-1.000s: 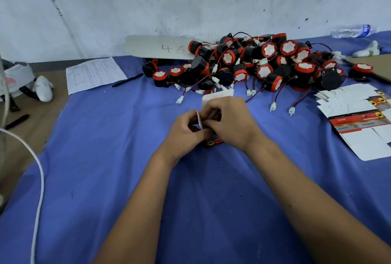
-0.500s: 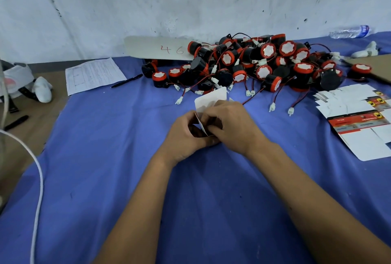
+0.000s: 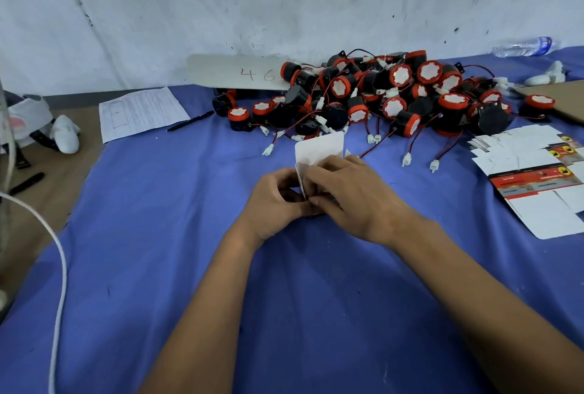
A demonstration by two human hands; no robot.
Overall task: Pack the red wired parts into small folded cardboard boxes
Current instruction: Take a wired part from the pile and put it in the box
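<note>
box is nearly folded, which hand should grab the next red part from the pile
Right, probably. The pile of red wired parts lies beyond the right hand; the left hand grips the box.

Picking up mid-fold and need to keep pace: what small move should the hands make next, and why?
Probably fold the upright white cardboard flap down to close the small box. Both the left hand and right hand pinch the box on the blue cloth, and that flap stands open above the fingers.
</note>
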